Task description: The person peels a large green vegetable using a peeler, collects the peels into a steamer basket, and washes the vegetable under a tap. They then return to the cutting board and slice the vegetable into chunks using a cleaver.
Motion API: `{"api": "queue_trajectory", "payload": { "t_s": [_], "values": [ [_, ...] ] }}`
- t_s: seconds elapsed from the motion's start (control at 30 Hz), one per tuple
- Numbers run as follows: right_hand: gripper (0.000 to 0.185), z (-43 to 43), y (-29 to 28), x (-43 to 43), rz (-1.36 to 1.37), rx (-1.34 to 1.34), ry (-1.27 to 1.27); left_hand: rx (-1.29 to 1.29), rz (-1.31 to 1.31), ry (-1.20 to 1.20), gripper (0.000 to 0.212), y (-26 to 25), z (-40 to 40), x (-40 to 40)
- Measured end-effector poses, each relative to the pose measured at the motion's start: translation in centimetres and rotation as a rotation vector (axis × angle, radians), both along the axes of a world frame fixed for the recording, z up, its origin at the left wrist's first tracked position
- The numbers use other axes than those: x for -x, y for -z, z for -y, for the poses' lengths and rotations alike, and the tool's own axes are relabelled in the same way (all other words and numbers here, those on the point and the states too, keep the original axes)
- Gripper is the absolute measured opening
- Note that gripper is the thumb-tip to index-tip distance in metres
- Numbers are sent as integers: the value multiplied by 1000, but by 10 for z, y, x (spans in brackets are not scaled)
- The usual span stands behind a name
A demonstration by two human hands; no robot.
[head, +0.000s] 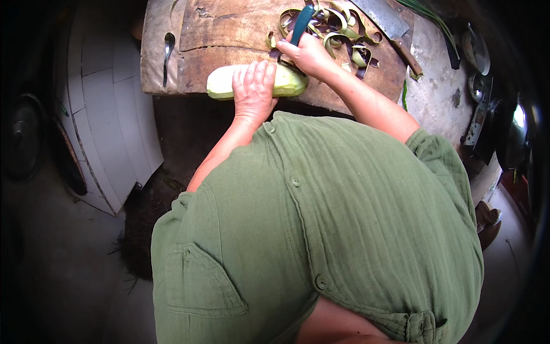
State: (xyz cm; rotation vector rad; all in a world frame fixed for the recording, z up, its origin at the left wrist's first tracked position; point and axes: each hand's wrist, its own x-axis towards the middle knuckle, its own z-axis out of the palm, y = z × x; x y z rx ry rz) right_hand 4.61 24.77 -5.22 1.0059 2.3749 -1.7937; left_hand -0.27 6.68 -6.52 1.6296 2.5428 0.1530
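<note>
A long, pale green peeled eggplant (pixel 221 81) lies crosswise at the near edge of a worn wooden chopping board (pixel 227 30). My left hand (pixel 255 86) presses over its middle, fingers pointing away from me. In my right hand (pixel 307 53) is a peeler (pixel 303 23) with a dark teal handle, which sticks up past my thumb. The peeler's metal end meets the right part of the eggplant, partly hidden behind my right hand. Just beyond that hand, curled strips of dark purple and green peel (pixel 339 26) are heaped on the board.
A cleaver (pixel 382 19) with a wooden handle lies at the board's far right. A metal spoon (pixel 168 56) rests on the left. Beyond the board's right edge are a green chilli (pixel 404 95), long green stalks (pixel 429 17) and metal lids and ladles (pixel 477 86).
</note>
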Motion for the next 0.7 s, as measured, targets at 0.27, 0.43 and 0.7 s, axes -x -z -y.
{"api": "queue_trajectory", "payload": {
  "t_s": [0.27,0.43,0.7],
  "values": [
    [21,-35,50,-49,54,-72,168,-66,0,0,75,12,8,-3],
    [23,-32,20,-37,23,176,305,-161,-73,-10,62,19,17,-10],
    [28,12,16,-4,5,197,187,-119,-174,19,78,26,19,-9]
  ]
}}
